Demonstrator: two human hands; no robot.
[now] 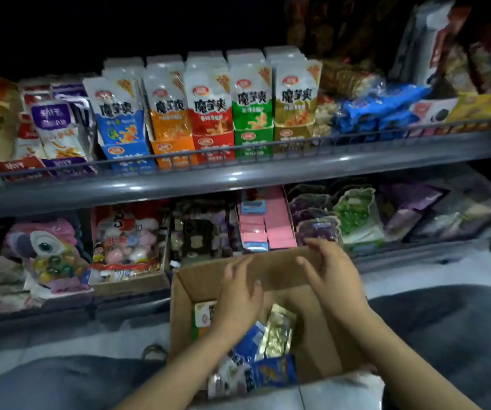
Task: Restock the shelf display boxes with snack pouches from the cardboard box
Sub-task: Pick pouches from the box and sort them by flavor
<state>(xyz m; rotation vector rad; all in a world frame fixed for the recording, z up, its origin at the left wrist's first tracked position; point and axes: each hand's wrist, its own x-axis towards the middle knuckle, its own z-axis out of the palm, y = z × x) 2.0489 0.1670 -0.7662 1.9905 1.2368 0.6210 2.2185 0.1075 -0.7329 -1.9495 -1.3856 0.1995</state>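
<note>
Brown cardboard box [312,321] is sitting between the knees below the shelf boxes [206,146], keeping pouches [276,329] reachable, while left hand [240,300] and right hand [331,276] are hovering over it, fingers relaxed, grasping nothing.

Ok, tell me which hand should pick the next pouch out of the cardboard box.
Left. The left hand hovers open right above the pouches in the cardboard box, while the right hand is at the box's far flap.

We see display boxes [206,149] in blue, orange, red, green and gold, a brown box [312,335], pink packs [276,220].
</note>
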